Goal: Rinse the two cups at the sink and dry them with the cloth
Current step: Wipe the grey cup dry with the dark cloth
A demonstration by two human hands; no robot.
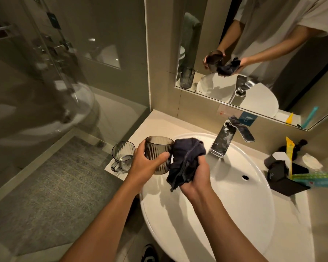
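My left hand [147,163] grips a smoky ribbed cup [158,151], held upright over the left rim of the white sink [235,195]. Bunched in my right hand [197,176] is a dark blue cloth [186,161], which presses against the cup's right side. A second ribbed cup [122,156], clear with a handle, stands upright on a white mat on the counter to the left of the sink. No water shows under the chrome tap [225,140].
A black holder [284,176] with packets and a yellow tube sits on the counter right of the sink. The mirror [254,53] behind reflects my hands. A glass shower wall [45,82] stands to the left, and the floor lies below.
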